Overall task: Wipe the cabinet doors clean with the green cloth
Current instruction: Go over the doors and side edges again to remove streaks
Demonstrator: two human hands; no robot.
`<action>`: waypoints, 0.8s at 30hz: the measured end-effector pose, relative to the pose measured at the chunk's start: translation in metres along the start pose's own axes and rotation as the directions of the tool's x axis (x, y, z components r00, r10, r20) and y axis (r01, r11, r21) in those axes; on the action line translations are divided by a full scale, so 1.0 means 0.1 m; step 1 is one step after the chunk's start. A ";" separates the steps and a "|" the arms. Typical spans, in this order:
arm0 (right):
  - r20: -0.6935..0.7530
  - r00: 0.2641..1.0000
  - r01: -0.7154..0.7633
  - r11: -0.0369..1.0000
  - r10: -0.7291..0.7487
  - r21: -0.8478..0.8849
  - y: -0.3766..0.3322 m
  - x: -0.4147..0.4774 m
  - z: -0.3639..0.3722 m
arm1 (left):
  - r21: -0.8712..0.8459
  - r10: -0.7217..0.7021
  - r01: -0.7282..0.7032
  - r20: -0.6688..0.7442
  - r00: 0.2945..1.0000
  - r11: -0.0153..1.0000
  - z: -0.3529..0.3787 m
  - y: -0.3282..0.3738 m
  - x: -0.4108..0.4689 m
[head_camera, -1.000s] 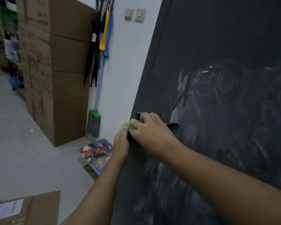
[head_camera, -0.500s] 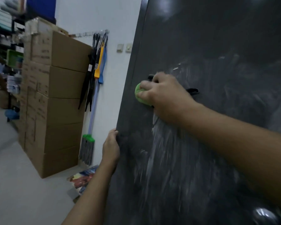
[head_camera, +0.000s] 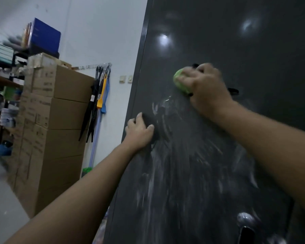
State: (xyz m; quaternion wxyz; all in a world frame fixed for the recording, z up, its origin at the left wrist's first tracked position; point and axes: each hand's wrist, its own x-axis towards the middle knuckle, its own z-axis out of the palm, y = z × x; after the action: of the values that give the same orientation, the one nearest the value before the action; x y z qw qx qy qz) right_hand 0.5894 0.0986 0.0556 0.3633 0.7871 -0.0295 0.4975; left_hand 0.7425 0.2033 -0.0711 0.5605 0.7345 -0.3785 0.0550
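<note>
A: Where's the green cloth (head_camera: 180, 81)?

B: Balled up under the right hand (head_camera: 206, 88), pressed flat on the cabinet door (head_camera: 192, 173).

A: And the left hand (head_camera: 139, 131)?

B: Curled round the door's edge (holding it steady). It could slip, and white smears below the right hand might get missed.

The cabinet door (head_camera: 227, 41) filling the right of the frame is dark and glossy, mirroring lamp spots, smeared with dull whitish streaks lower down; the green cloth (head_camera: 180, 81) looks soft fabric; stacked boxes (head_camera: 60, 120) at left are matt brown cardboard
</note>
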 end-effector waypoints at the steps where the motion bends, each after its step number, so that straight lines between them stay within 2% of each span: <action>1: 0.006 0.999 -0.044 0.999 0.044 -0.031 0.10 0.03 -0.03 | -0.009 0.032 -0.032 0.008 0.999 0.999 0.00 0.11 0.01; 4: 0.115 0.993 -0.015 0.999 0.021 -0.052 0.06 0.04 -0.02 | -0.021 0.053 -0.052 0.036 0.998 0.998 0.01 0.28 0.00; 6: 0.231 0.972 -0.041 0.999 0.048 -0.034 -0.12 0.05 0.04 | 0.006 0.029 -0.030 0.057 0.998 1.000 -0.01 0.28 -0.03; 8: 0.325 0.941 -0.065 0.994 0.091 -0.089 -0.37 0.07 0.13 | -0.039 0.022 -0.020 0.044 0.999 0.999 -0.05 0.22 -0.05; 11: 0.373 0.923 -0.064 0.995 0.089 -0.079 -0.72 0.06 0.32 | -0.137 0.021 -0.016 0.034 0.999 0.990 -0.11 0.08 -0.09; 18: 0.482 0.872 0.039 0.993 -0.089 0.113 -1.37 -0.30 0.73 | -0.346 -0.028 0.025 -0.003 1.000 0.938 -0.32 -0.28 -0.12; 21: 0.509 0.854 -0.031 0.968 -0.104 0.249 -1.48 -0.53 0.78 | -0.350 -0.112 0.109 0.012 0.994 0.930 -0.36 -0.32 -0.09; 24: 0.493 0.870 -0.191 0.913 -0.012 0.360 -1.46 -0.62 0.77 | -0.265 -0.190 0.206 0.086 0.978 0.942 -0.26 -0.24 -0.09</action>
State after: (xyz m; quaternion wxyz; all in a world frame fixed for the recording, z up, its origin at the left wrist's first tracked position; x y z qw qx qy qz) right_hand 0.6762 0.1398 -0.0924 0.1527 0.9412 -0.0551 0.2963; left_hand 0.7597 0.2329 -0.0849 0.6474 0.6860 -0.3233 -0.0761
